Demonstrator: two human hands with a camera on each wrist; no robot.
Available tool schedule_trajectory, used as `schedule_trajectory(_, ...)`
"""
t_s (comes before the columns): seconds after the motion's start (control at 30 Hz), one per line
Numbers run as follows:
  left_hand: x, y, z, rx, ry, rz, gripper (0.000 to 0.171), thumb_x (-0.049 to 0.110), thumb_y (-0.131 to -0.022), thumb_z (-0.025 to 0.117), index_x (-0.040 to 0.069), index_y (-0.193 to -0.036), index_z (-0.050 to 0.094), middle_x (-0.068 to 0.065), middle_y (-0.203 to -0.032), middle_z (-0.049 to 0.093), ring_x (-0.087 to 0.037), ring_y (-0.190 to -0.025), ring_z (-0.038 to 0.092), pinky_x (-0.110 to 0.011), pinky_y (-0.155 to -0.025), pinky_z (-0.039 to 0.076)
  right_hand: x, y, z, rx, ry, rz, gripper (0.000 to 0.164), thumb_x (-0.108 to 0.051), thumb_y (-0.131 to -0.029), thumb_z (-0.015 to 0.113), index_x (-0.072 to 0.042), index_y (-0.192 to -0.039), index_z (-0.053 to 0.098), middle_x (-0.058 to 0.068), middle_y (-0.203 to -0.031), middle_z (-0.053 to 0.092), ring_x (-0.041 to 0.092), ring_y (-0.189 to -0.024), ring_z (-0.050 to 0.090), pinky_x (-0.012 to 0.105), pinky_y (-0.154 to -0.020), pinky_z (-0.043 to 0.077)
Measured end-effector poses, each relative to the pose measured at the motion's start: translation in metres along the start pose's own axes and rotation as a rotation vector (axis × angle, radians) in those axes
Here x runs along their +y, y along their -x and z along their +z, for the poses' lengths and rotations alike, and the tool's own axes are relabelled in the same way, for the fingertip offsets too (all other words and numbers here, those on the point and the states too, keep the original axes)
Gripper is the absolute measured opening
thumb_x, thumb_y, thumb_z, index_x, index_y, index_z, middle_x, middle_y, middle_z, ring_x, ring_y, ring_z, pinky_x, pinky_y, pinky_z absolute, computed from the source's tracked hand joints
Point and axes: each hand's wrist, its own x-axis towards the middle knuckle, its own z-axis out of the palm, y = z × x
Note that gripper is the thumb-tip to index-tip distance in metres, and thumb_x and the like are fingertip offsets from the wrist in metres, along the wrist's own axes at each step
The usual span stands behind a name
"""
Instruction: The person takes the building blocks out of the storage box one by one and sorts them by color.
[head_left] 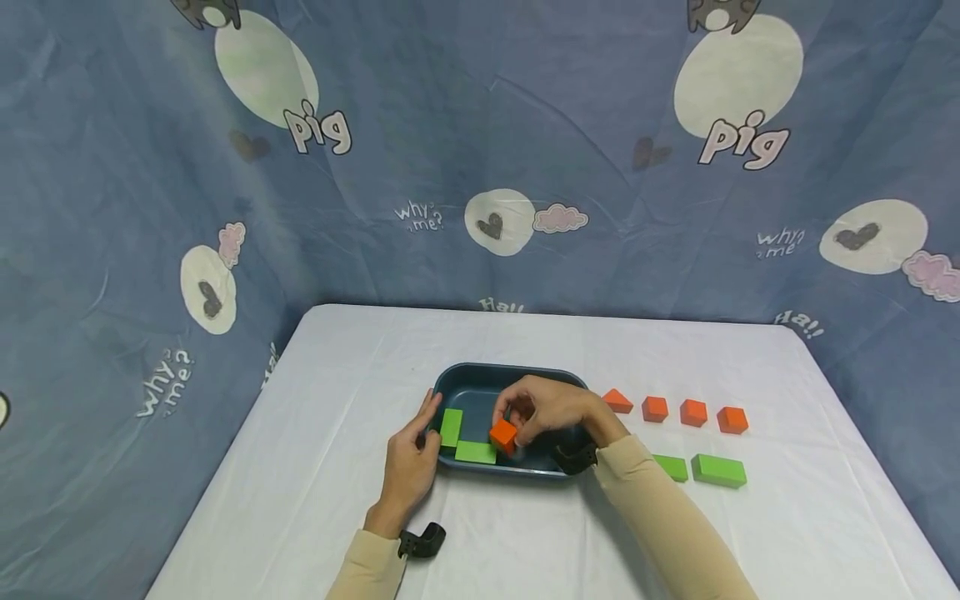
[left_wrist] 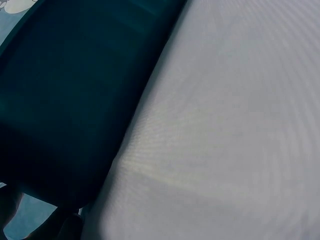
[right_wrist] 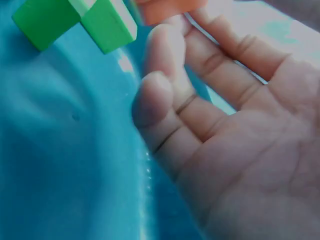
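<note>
My right hand (head_left: 551, 404) pinches an orange block (head_left: 503, 435) between thumb and fingers, over the inside of a dark blue tray (head_left: 525, 473). The right wrist view catches part of that orange block (right_wrist: 167, 10) at the fingertips. Inside the tray, at its left end, one green block (head_left: 451, 427) stands lengthwise and another green block (head_left: 476, 452) lies crosswise along the front wall. My left hand (head_left: 408, 467) touches the tray's left rim with extended fingers and thumb. Only dark fingertips show beside the tray (left_wrist: 75, 100) in the left wrist view.
Right of the tray, an orange triangular block (head_left: 617, 401) and several orange blocks (head_left: 693, 412) form a row on the white-covered table (head_left: 300, 467). Nearer lie a green block (head_left: 718, 471) and another green block (head_left: 671, 467) partly behind the right forearm. A patterned blue cloth (head_left: 420, 167) hangs behind.
</note>
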Motion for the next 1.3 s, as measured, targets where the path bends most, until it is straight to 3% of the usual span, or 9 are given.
schedule_trajectory(0.17, 0.0, 0.001, 0.002, 0.001, -0.01, -0.009, 0.057, -0.007, -0.091, 0.052, 0.008, -0.145, 0.057, -0.005, -0.153, 0.047, -0.016, -0.141, 0.043, -0.016, -0.112, 0.029, -0.006, 0.009, -0.004, 0.079, -0.004, -0.026, 0.033, 0.006, -0.08, 0.075, -0.004, -0.111, 0.07, 0.013, -0.09, 0.069, 0.026, -0.072, 0.058, 0.033, -0.069, 0.056)
schedule_trajectory(0.37, 0.0, 0.002, 0.004, 0.001, -0.014, -0.016, 0.056, -0.006, -0.092, 0.051, 0.008, -0.145, 0.057, -0.004, -0.153, 0.047, -0.016, -0.141, 0.043, -0.015, -0.111, 0.029, -0.014, 0.026, -0.014, 0.192, -0.031, -0.08, 0.032, 0.006, -0.082, 0.075, 0.0, -0.113, 0.069, 0.015, -0.097, 0.069, 0.027, -0.078, 0.06, 0.034, -0.073, 0.056)
schedule_trajectory(0.53, 0.001, 0.001, 0.005, 0.0, -0.01, -0.022, 0.056, -0.006, -0.093, 0.051, 0.01, -0.146, 0.057, -0.003, -0.154, 0.047, -0.015, -0.141, 0.043, -0.015, -0.111, 0.03, -0.02, 0.046, -0.022, 0.291, -0.067, -0.048, 0.033, 0.007, -0.083, 0.073, 0.001, -0.115, 0.068, 0.017, -0.103, 0.069, 0.031, -0.085, 0.063, 0.036, -0.079, 0.057)
schedule_trajectory(0.8, 0.002, 0.001, 0.002, -0.003, -0.006, -0.006, 0.058, -0.008, -0.093, 0.05, 0.011, -0.148, 0.055, -0.006, -0.155, 0.045, -0.018, -0.142, 0.042, -0.013, -0.11, 0.029, -0.029, 0.09, -0.045, 0.408, 0.017, -0.016, 0.03, 0.006, -0.087, 0.071, -0.002, -0.116, 0.068, 0.016, -0.104, 0.07, 0.036, -0.089, 0.066, 0.038, -0.083, 0.057)
schedule_trajectory(1.03, 0.002, 0.001, 0.001, -0.002, -0.019, -0.022, 0.058, -0.008, -0.093, 0.049, 0.011, -0.148, 0.055, -0.005, -0.155, 0.045, -0.017, -0.142, 0.042, -0.013, -0.11, 0.029, -0.029, 0.136, -0.06, 0.562, 0.079, 0.07, 0.03, 0.003, -0.085, 0.074, -0.006, -0.113, 0.07, 0.015, -0.104, 0.07, 0.034, -0.093, 0.066, 0.036, -0.083, 0.057)
schedule_trajectory(1.3, 0.005, 0.001, 0.002, 0.009, -0.044, -0.015, 0.058, -0.008, -0.092, 0.05, 0.009, -0.147, 0.055, -0.008, -0.154, 0.046, -0.019, -0.141, 0.043, -0.013, -0.11, 0.029, -0.023, 0.197, -0.073, 0.729, 0.105, 0.131, 0.032, 0.003, -0.088, 0.071, 0.001, -0.12, 0.065, 0.015, -0.109, 0.07, 0.027, -0.098, 0.068, 0.035, -0.08, 0.059)
